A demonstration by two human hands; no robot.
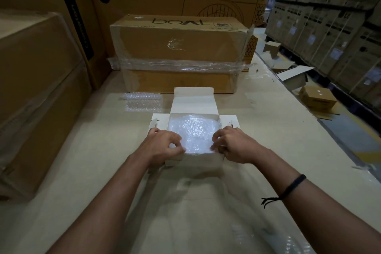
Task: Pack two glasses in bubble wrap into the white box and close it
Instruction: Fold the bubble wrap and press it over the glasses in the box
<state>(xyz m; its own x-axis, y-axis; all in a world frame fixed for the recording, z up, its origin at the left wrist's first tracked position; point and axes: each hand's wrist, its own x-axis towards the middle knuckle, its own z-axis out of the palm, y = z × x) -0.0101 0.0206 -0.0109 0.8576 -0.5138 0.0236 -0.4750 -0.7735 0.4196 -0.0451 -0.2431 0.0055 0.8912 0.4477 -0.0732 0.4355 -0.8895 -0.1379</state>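
The white box (203, 162) stands open in the middle of the table, its lid (193, 100) folded back and its side flaps spread out. Bubble wrap (194, 132) fills the inside; the glasses cannot be made out under it. My left hand (164, 144) rests at the box's near left corner with curled fingers pinching the wrap's edge. My right hand (231, 143) does the same at the near right corner. Both hands also cover the near rim of the box.
A loose sheet of bubble wrap (143, 102) lies left of the lid. A taped brown carton (179, 53) stands just behind the box, and tall cartons (39, 93) line the left. The table edge (309, 109) runs along the right, with small boxes (317, 99) below it.
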